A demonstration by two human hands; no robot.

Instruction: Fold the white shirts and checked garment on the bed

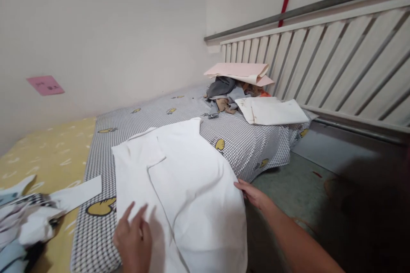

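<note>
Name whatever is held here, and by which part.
The right hand grips the white cloth by its right-hand edge. The left hand, fingers spread, holds nothing.

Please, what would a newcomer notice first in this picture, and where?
The eye would probably fall first on the large white cloth, spread over the checked bedding, with the right hand at its right edge and the left hand near its left side. Next come the pink paper on the left wall and the clothes heap by the white railing.
</note>
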